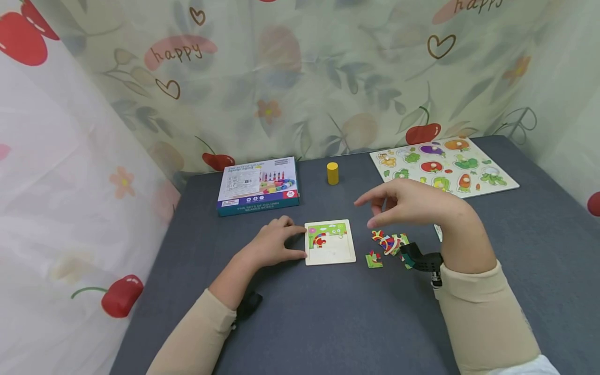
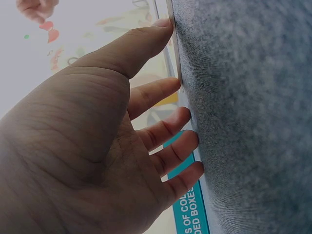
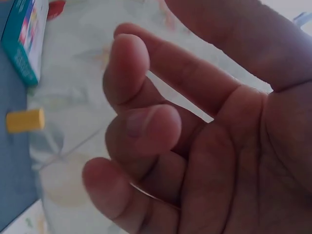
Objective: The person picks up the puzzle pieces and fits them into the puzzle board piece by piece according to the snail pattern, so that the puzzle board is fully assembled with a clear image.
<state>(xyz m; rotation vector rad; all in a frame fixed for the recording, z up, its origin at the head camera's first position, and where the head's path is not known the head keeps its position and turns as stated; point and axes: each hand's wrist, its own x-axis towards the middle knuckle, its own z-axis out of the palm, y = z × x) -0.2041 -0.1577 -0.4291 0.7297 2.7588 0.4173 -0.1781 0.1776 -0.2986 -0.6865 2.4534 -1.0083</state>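
Observation:
A small square jigsaw board [image 1: 330, 255] lies on the table, partly filled with pieces showing green ground and a red figure. At its left edge, my left hand [image 1: 274, 242] touches the frame with thumb and index finger. The left wrist view shows those two fingertips [image 2: 163, 23] against the board's edge, the other fingers loosely bent on the cloth. My right hand [image 1: 412, 203] hovers above the table, right of the board, holding nothing; its fingers [image 3: 129, 63] are loosely curled. Below it lie several loose jigsaw pieces [image 1: 374, 260] in a small heap, partly hidden by the wrist camera.
A flat boxed set [image 1: 258, 185] lies at the back left. A yellow cylinder [image 1: 333, 173] stands upright behind the jigsaw. At the back right lies a vegetable peg board [image 1: 497, 181], partly behind my right hand. Patterned curtain [image 1: 309, 78] hangs along the table's back edge.

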